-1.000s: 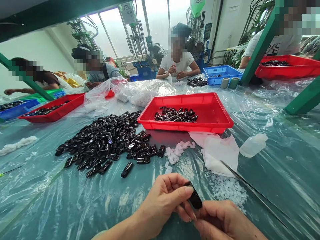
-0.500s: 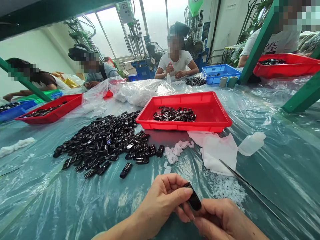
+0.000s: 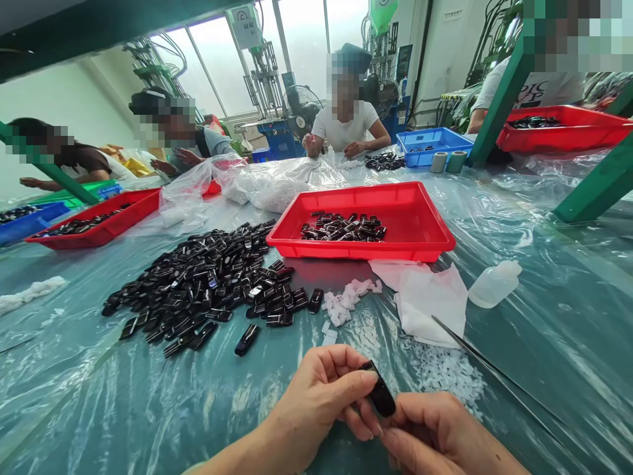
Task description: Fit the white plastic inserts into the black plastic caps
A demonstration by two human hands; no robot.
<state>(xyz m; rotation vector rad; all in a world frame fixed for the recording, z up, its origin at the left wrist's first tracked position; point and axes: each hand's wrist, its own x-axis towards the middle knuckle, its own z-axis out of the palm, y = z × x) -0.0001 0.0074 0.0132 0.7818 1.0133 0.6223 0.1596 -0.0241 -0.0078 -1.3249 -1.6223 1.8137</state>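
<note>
My left hand point(image 3: 316, 402) grips a small glossy black oblong plastic piece point(image 3: 382, 397) between thumb and fingers, just above the table. At the piece's lower end, the fingers of my right hand point(image 3: 440, 429) are pinched together; anything between them is hidden. Left of my hands lies a big heap of similar black pieces point(image 3: 192, 284), with a single black piece point(image 3: 246, 340) apart at its near edge. Beyond my hands are small white strips point(image 3: 346, 303). Tiny clear bits point(image 3: 448, 373) are scattered by my right hand, beside long metal tweezers point(image 3: 487, 363).
A red tray point(image 3: 361, 250) with black pieces stands ahead. To the right are a white cloth point(image 3: 432, 303) and a translucent bottle point(image 3: 494, 285). Green posts point(image 3: 601, 181) rise at the right. Co-workers sit across the plastic-covered table point(image 3: 148, 409), near another red tray point(image 3: 103, 231) and a blue tray point(image 3: 435, 157).
My hands keep nearly the same hold on the black piece. The view has shifted slightly. Across the table, a co-worker's raised hand has moved left and two others' hands have lifted.
</note>
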